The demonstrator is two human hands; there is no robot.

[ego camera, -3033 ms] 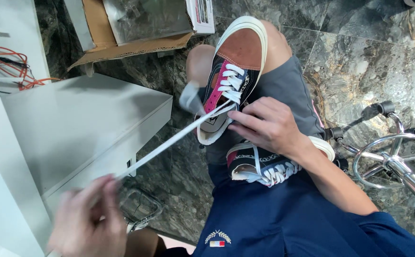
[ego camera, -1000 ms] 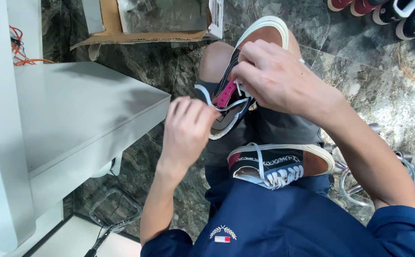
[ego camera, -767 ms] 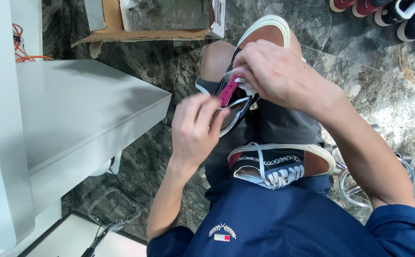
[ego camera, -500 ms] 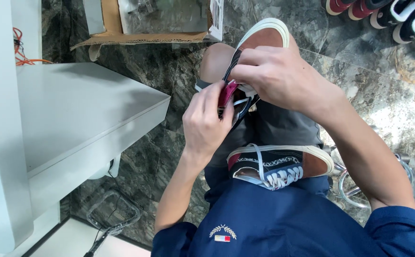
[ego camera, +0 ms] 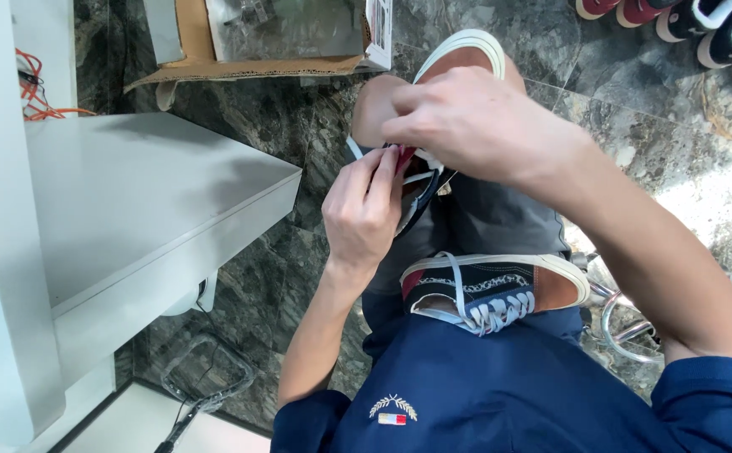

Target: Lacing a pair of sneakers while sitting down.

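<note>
Nearest, a laced dark sneaker (ego camera: 492, 289) lies sideways across the lap. Above it, the left hand (ego camera: 364, 210), which three seconds ago held the white lace (ego camera: 420, 178) stretched out towards the grey bench (ego camera: 131, 201), has come in and now pinches that lace at the second sneaker (ego camera: 433, 126) on the knee. The right hand (ego camera: 475, 126) clamps over this shoe, hiding its eyelets; only its toe cap shows. Farther off, a cardboard box (ego camera: 249, 63) is cut off.

Scene evenly, brightly lit. Glare patch seen on marble floor (ego camera: 701, 197) at right. Soft shadow cast across white table (ego camera: 156, 193). Slight blur noted on hands.
</note>
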